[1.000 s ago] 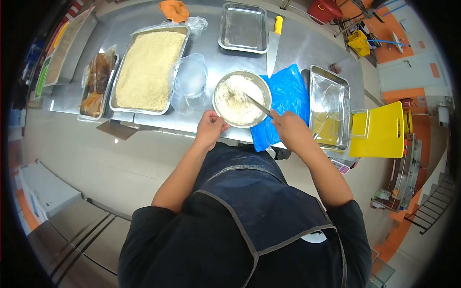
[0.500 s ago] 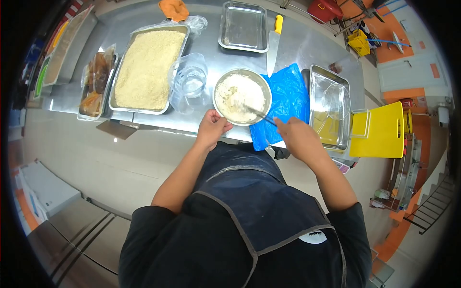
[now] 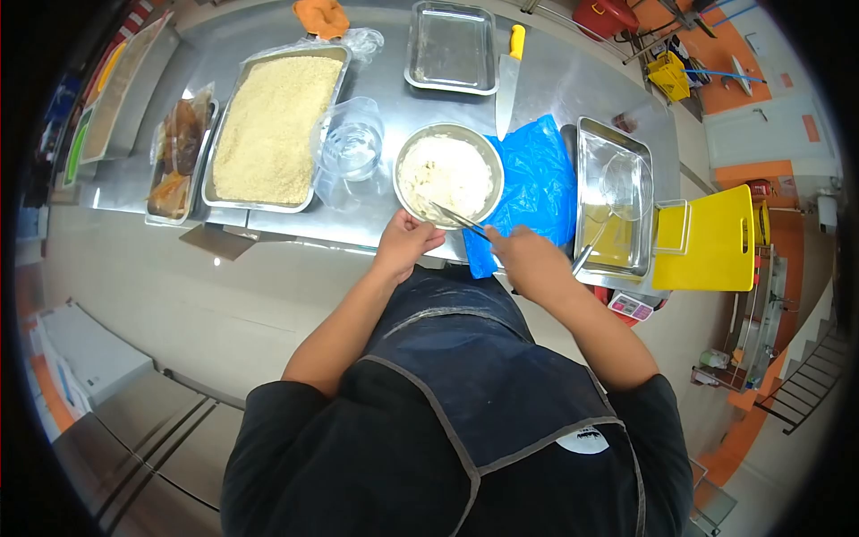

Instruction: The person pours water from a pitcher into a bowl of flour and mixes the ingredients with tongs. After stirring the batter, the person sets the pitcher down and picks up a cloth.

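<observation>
A round metal bowl [image 3: 400,190] with a pale, lumpy mixture [image 3: 447,173] stands near the table's front edge. My left hand [image 3: 404,243] pinches the bowl's rim at the front left. Metal tongs [image 3: 463,220] are held in my right hand [image 3: 530,259], their tips in the mixture at the bowl's front. Under and beside the bowl's right side lies a blue plastic bag [image 3: 541,183]. To the left is a clear jug [image 3: 352,148] with clear liquid.
A tray of pale crumbs [image 3: 277,125] and a tray of brown bagged food [image 3: 182,148] lie left. Behind are an empty tray [image 3: 452,49] and a knife [image 3: 508,85]. Rightward are a metal tray [image 3: 617,255] holding a ladle and a yellow board [image 3: 716,242].
My right hand has moved left and slightly down with the tongs, whose tips are now nearer the bowl's front. A ladle handle and a pink scale show more clearly at the right.
</observation>
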Tool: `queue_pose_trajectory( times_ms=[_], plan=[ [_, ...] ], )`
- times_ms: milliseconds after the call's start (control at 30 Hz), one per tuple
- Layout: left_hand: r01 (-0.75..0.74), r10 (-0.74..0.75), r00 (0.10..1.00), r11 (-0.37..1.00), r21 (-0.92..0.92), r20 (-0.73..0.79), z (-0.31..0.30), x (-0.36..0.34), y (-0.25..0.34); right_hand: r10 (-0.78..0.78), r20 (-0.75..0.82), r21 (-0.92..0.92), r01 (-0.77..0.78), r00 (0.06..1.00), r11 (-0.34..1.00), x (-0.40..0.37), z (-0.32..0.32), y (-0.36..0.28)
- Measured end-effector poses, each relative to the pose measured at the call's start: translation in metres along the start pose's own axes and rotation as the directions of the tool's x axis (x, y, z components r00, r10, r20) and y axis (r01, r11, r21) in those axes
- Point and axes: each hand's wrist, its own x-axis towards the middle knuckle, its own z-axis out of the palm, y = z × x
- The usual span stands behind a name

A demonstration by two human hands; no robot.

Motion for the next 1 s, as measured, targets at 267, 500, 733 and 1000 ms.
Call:
queue_pose_trajectory(
  times_ms=[267,500,733,1000],
  plan=[
    [0.068,-0.07,0.997,0.995,0.067,0.03,-0.003,-0.008,0.007,0.125,-0.129,0.088,-0.114,0.984,0.99,0.021,0.004,0.003],
    [-0.193,0.196,0.975,0.981,0.034,-0.105,-0.032,0.021,0.033,0.013,-0.067,0.004,-0.013,0.998,1.0,-0.004,0.01,-0.005],
    [-0.089,0.104,0.991,0.982,0.169,-0.084,-0.021,0.006,0.013,0.032,-0.227,0.202,0.015,0.973,0.979,0.037,0.032,0.003],
    [-0.21,0.228,0.96,0.971,0.117,-0.161,-0.021,0.023,0.02,-0.005,-0.194,0.16,0.037,0.981,0.986,0.01,0.035,0.004]
  ],
)
